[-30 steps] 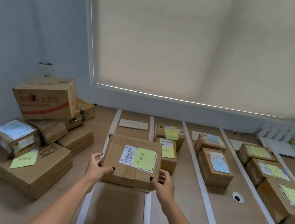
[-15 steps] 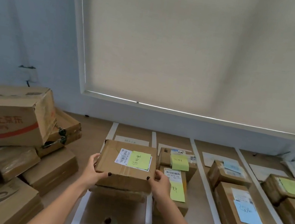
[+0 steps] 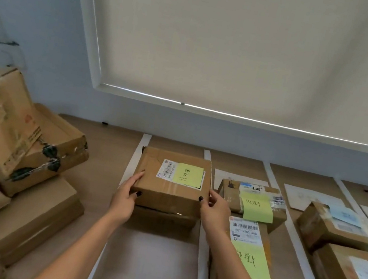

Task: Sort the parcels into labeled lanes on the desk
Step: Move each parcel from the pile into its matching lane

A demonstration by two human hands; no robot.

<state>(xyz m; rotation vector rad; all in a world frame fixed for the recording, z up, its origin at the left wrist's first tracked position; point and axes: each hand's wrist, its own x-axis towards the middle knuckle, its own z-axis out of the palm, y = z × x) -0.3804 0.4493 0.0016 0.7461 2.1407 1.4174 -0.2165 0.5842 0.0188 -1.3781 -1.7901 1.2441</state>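
— Item one, the parcel?

— Brown cardboard parcel (image 3: 172, 181), flat, with a white barcode label and a green sticky note (image 3: 188, 175) on top. It sits between my two hands, in the lane bounded by white tape strips (image 3: 134, 155) on the tabletop (image 3: 108, 151). Whether its underside touches the tabletop I cannot tell.

— Left hand?

— My left hand (image 3: 126, 194) grips the parcel's left side, fingers reaching up along that edge, thumb pressed on the near face, forearm stretched forward from below.

— Right hand?

— My right hand (image 3: 215, 209) clasps the near right corner, thumb on the front face, fingers curled around the right side, arm extended diagonally.

— Beyond the right hand?

— Two boxes with green notes (image 3: 258, 206), one just beside my right wrist, one under the forearm; further right, boxes with blue notes (image 3: 345, 216).

— Beyond the left hand?

— A pile of unsorted cartons (image 3: 20, 136), well apart from it.
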